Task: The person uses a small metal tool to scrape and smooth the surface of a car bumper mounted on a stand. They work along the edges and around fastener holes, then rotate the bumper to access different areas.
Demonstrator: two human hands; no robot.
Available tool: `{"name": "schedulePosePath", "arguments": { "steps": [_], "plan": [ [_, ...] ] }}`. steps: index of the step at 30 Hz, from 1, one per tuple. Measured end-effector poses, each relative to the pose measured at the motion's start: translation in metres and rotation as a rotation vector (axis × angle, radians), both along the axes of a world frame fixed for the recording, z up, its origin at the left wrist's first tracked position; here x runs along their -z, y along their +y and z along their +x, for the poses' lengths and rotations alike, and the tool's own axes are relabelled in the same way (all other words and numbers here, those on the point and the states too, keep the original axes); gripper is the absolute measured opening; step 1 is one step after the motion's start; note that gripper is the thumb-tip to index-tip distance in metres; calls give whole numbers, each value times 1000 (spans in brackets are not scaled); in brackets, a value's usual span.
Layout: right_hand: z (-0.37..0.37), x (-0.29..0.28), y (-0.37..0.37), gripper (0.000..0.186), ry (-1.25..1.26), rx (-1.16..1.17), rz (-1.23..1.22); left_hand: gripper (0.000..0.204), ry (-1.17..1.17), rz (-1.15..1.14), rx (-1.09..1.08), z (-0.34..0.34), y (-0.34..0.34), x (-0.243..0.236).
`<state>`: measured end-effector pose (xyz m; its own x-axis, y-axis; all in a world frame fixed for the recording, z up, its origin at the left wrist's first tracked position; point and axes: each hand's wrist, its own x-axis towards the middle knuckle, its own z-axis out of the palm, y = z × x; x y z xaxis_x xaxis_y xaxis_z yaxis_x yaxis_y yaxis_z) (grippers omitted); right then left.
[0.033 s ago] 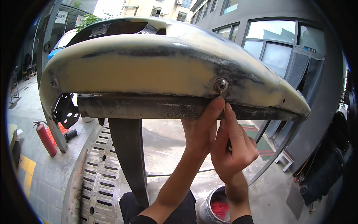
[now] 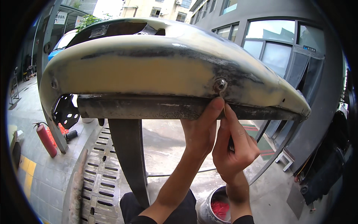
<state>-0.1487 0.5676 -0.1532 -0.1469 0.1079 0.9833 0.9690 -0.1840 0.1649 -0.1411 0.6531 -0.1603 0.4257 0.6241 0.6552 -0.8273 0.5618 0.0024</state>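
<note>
Three signs can be seen, but their writing is too small and blurred to be read with certainty. A white sign with dark characters is at the upper left, next to a grey post. Beside it, a second pale sign bears a reddish mark. On the right, a small blue plate with light characters is by the window frame.

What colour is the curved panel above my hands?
The curved panel is mostly yellowish tan with dark, smudgy patches; best in the head view.
</note>
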Motion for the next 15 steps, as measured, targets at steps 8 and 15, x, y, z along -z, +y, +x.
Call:
{"name": "schedulePosePath", "arguments": {
  "steps": [8, 15],
  "plan": [
    [-4, 2, -5, 12, 392, -195, -40, 26, 54, 21, -268, -13, -12, -10],
    [9, 7, -17, 26, 921, -994, -254, 30, 161, -40, -223, -23, -14, -9]
  ]
}}
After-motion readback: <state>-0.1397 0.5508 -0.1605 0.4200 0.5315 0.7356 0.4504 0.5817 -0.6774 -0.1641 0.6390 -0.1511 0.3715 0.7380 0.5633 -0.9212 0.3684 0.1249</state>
